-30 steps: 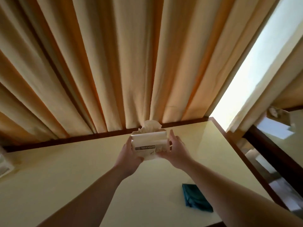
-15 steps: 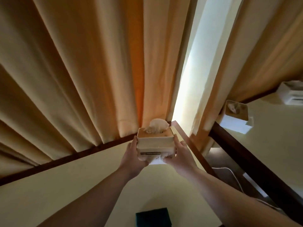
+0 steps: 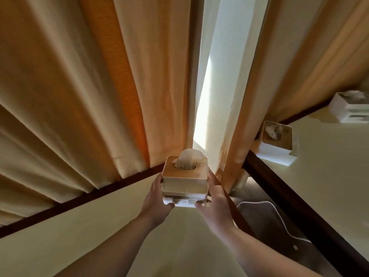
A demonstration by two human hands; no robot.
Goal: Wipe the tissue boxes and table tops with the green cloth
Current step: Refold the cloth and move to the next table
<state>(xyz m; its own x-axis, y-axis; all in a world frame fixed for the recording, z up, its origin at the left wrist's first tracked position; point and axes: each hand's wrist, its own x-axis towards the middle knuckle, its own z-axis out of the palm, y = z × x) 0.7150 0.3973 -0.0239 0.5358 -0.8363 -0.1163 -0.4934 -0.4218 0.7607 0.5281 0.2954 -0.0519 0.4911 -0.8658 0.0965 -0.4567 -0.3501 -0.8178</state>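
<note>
Cream plastic with a tan lid, the tissue box [image 3: 184, 181] sits between both hands at the far right corner of the table [image 3: 83, 232], a tissue [image 3: 188, 158] bunched up out of its top slot. The left hand [image 3: 156, 198] grasps its left side, thumb hooked under the front bottom edge; the right hand [image 3: 214, 198] grasps the right side, fingers [image 3: 211, 177] lying along the wall and thumb under the front. Whether the box rests on the table or is held just above it cannot be told.

Compared with half a second ago, the box and both hands keep the same hold and the same corner. The view has tipped up a little: the green cloth, which then lay at the bottom edge near the person, is now out of sight.

Orange-beige curtains [image 3: 79, 86] hang behind the table, parted at a bright gap right behind the box. Across a floor gap with a white cable [image 3: 279, 218], a second table [image 3: 329, 186] carries a second box [image 3: 276, 144] at its near corner and a third box [image 3: 351, 108] further right.
</note>
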